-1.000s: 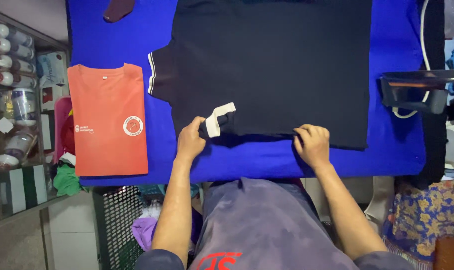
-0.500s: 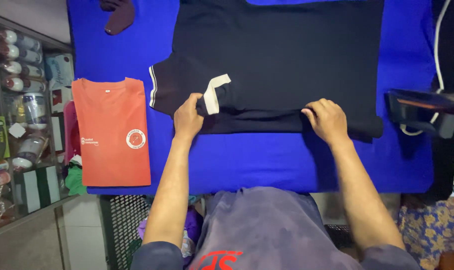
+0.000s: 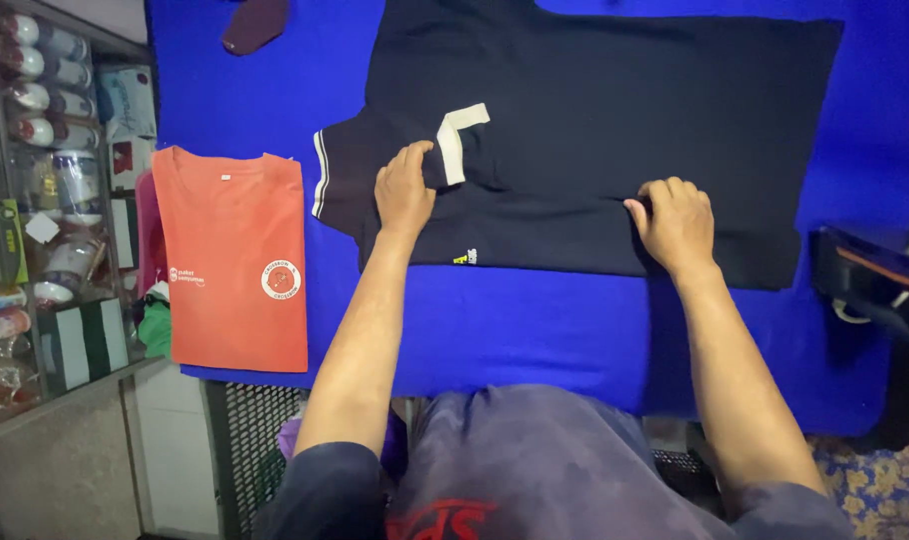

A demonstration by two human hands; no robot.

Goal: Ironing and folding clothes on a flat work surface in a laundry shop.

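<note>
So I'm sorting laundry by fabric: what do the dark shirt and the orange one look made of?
Dark navy shirt: soft matte knit, probably cotton or a blend; it creases under both hands. Orange shirt: similar matte jersey, lying flat, folded.
</note>
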